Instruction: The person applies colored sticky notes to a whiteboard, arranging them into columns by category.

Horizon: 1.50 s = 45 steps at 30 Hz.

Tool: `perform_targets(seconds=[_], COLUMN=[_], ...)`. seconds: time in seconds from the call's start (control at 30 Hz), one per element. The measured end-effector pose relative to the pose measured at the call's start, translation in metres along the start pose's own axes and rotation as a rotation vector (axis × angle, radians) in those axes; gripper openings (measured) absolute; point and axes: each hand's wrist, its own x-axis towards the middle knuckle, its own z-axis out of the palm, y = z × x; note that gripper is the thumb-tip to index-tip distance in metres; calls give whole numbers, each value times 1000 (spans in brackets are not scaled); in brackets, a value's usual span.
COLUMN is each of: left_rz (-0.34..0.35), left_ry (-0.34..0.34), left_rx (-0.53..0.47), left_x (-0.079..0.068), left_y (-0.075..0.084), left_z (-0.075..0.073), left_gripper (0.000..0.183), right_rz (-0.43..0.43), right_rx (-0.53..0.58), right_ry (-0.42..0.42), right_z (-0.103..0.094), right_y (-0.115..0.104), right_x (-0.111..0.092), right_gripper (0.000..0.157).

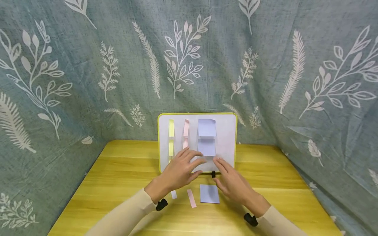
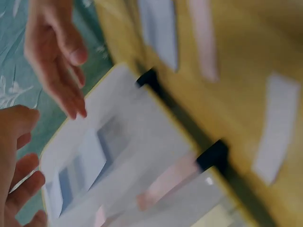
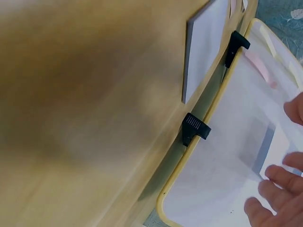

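Note:
A white board (image 1: 225, 141) with a yellow rim stands upright, bearing two lavender sticky notes (image 1: 207, 127), one above the other. My left hand (image 1: 184, 165), fingers spread and slightly bent, is in front of its lower middle and hides part of the yellow strips (image 1: 171, 147) and pink strips (image 1: 186, 127). To its right is my right hand (image 1: 236, 184), fingers extended toward the board's lower part below the notes. Neither hand holds anything. In the right wrist view, fingers (image 3: 279, 187) overlap the raised edge of a lavender note (image 3: 273, 151).
On the wooden table (image 1: 118, 183) lie a lavender note pad (image 1: 209, 194), a pink strip stack (image 1: 191, 198) and a white strip stack (image 1: 174, 194). Black clips (image 3: 194, 128) grip the board's lower edge. A patterned cloth (image 1: 189, 98) hangs behind and at both sides.

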Motion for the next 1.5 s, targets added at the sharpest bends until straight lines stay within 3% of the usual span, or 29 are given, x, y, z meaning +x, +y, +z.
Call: perform_targets(seconds=[0.13, 0.3, 0.47, 0.67, 0.8, 1.0, 1.23, 1.5], left_rz=[25, 2, -53, -99, -124, -147, -184, -201], left_ry=[-95, -251, -418, -535, -571, -573, -582, -622], left_rx=[-38, -70, -123, -130, -123, -103, -109, -117], left_x=[-20, -37, -45, -48, -50, -49, -43, -40], left_y=[12, 19, 26, 34, 36, 38, 38, 43], left_z=[7, 20, 31, 38, 44, 52, 49, 49], left_gripper=[40, 38, 41, 43, 45, 44, 42, 41], right_rz=[-14, -28, -36, -21, -26, -35, -22, -35], right_rx=[37, 69, 94, 122, 132, 136, 144, 131], right_ry=[-45, -74, -115, -210, -264, -310, -359, -371], right_z=[-4, -7, -7, -5, 0, 3, 2, 5], right_y=[-6, -11, -13, -15, -17, -20, -19, -22], right_x=[-7, -15, -20, -25, -28, -26, -16, -18], right_gripper=[77, 76, 75, 65, 57, 54, 47, 37])
